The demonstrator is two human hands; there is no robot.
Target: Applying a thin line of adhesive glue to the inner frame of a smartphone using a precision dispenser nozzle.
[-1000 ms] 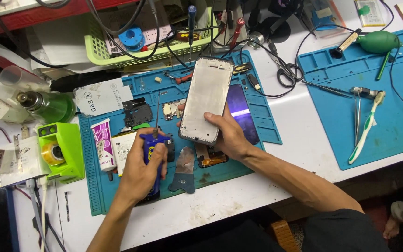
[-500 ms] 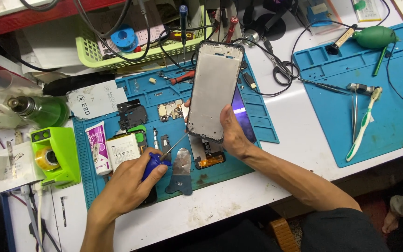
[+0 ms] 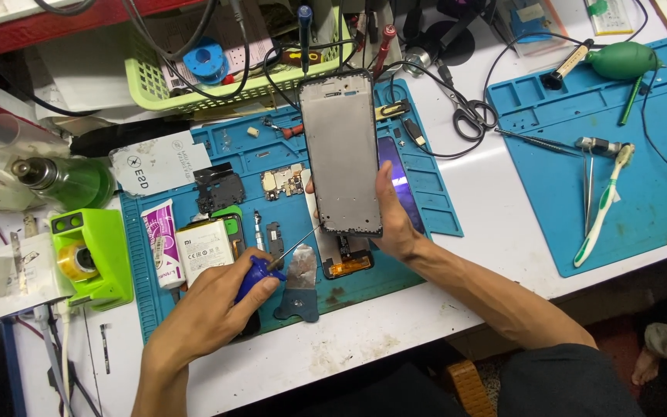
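Bench: white table carrying two blue work mats; the person's mat lies centre, a second mat well apart to the right.
Phone frame: grey, long, upright on the centre mat, its lower edge resting over a loose circuit part.
Right hand: grips the frame's lower right edge, thumb pressed on the front face, other fingers wrapped behind and hidden.
Left hand: fingers curled tight about the blue handle of a screwdriver; the thin shaft slants up, tip just at the frame's lower left corner.
Step judged: working a fastener or edge at that corner. Done well, the frame stays braced flat by the right hand, the tip sits square before any turn, and pressure stays light so it cannot skid onto the circuit part.
Basket: pale green, lattice-sided, at the mat's top left, holding a blue spool.
Tape holder: bright green block, left of the mat.
Label card: white, rounded, dark print, top left of the mat.
Battery: white, rectangular, printed face, just beside the left hand.
Tube: white and purple, touching the battery's left side.
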